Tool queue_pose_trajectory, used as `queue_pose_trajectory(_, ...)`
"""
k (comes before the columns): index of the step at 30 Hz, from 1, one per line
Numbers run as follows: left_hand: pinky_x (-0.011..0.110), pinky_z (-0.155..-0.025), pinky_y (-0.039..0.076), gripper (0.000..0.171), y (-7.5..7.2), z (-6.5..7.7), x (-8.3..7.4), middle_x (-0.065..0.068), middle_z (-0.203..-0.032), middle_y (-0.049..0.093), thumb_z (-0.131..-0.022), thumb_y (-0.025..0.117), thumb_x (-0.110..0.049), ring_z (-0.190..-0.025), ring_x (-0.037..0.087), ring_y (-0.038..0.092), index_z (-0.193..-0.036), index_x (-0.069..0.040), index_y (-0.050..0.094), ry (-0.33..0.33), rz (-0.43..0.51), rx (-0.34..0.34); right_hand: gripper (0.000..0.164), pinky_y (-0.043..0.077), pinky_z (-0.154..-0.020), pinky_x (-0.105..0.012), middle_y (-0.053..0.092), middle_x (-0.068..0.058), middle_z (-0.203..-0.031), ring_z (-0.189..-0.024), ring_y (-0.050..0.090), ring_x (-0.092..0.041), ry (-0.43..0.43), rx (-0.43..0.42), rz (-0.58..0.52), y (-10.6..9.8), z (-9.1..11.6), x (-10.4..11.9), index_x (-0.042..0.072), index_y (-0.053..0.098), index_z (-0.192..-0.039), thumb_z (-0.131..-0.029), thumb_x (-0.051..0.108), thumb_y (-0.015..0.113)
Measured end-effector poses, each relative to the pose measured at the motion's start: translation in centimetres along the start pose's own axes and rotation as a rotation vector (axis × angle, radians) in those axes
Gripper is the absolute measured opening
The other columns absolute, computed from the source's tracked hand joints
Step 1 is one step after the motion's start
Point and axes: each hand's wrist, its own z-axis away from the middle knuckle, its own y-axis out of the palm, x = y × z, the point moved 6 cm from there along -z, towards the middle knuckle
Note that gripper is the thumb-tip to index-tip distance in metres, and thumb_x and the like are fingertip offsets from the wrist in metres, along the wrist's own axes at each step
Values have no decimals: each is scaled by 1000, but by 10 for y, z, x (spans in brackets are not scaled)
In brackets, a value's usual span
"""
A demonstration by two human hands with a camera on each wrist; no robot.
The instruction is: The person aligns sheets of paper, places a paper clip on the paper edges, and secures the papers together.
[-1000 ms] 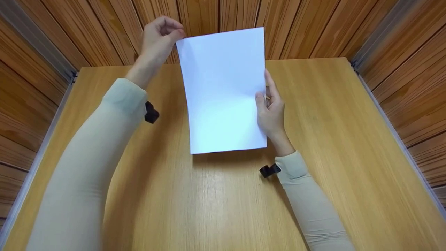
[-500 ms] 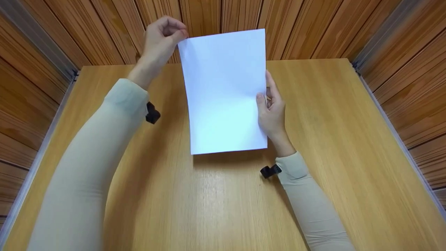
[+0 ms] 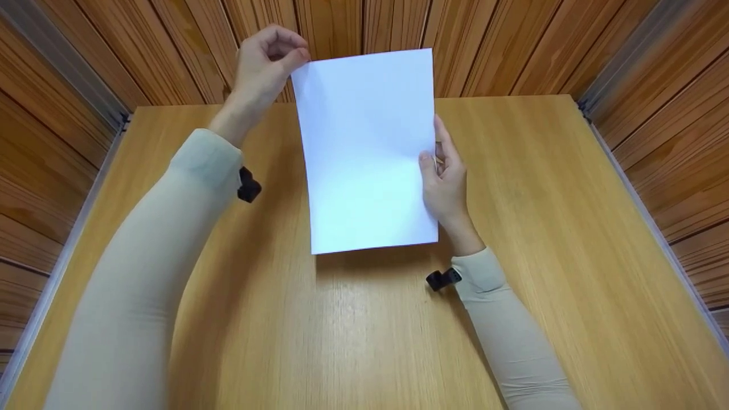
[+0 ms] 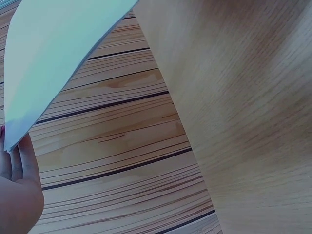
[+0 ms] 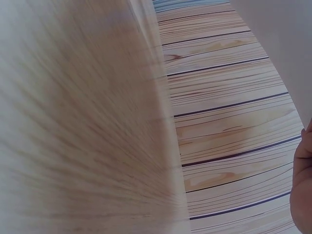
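Observation:
Blank white paper (image 3: 367, 154) is held up over the table in the head view, its long side running away from me. My left hand (image 3: 259, 74) pinches the far left corner between thumb and fingers. Along the right edge, my right hand (image 3: 447, 188) grips the paper, thumb on the front and fingers mostly hidden behind. In the left wrist view the paper (image 4: 53, 58) curves, and its edge shows a slight thickness, like several sheets together. The right wrist view catches part of the paper (image 5: 278, 29) above the right hand (image 5: 303, 185).
A wooden table (image 3: 364, 341) spreads beneath, with the paper's shadow on it. Wood-plank walls (image 3: 512, 45) rise at the back and both sides, with grey metal strips at the corners. Small black cameras (image 3: 249, 185) sit at both sleeve cuffs.
Hardly anything differs: the paper and both hands have shifted very slightly to the right in the head view. Both hands keep their hold on the paper.

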Motion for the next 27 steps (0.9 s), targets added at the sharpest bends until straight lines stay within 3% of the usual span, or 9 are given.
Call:
queue_pose_trajectory(5, 27, -91, 47, 13, 1, 0, -1, -1, -102, 71, -102, 73, -14, -98, 16, 62, -113, -8, 74, 40, 1, 9, 60, 32, -54, -21, 48, -5, -164, -62, 38, -11, 24, 6, -28, 0, 0, 0, 9, 37, -165, -108, -2, 53)
queue_pose_trajectory(10, 27, -92, 47, 13, 1, 0, 1, -1, -103, 72, -101, 74, -13, -99, 16, 63, -113, -9, 75, 31, 1, 11, 60, 33, -55, -21, 46, -2, -165, -65, 39, -13, 39, 6, -30, -1, 0, -1, 11, 37, -165, -108, 0, 53)
queue_pose_trajectory(17, 27, -94, 48, 20, 2, 1, 2, 0, -111, 73, -99, 76, -11, -102, 16, 63, -119, -12, 74, -8, -3, 41, 60, 34, -58, -22, 40, -2, -170, -85, 54, -15, 48, -12, -52, -2, 0, -2, 9, 36, -165, -108, -1, 52)
queue_pose_trajectory(21, 28, -93, 47, 23, 3, 3, 1, 0, -114, 72, -100, 75, -13, -103, 15, 61, -123, -13, 74, -15, -21, 54, 61, 35, -58, -22, 41, 0, -168, -76, 48, -16, 44, -16, -51, -2, 0, -1, 10, 36, -165, -108, -1, 53)
queue_pose_trajectory(27, 28, -95, 48, 24, 1, 4, 1, 0, -114, 72, -101, 74, -13, -103, 16, 62, -125, -13, 74, -3, -34, 69, 60, 38, -60, -22, 44, 0, -166, -94, 59, -17, 46, -18, -72, -1, 0, -1, 7, 36, -165, -108, -1, 52)
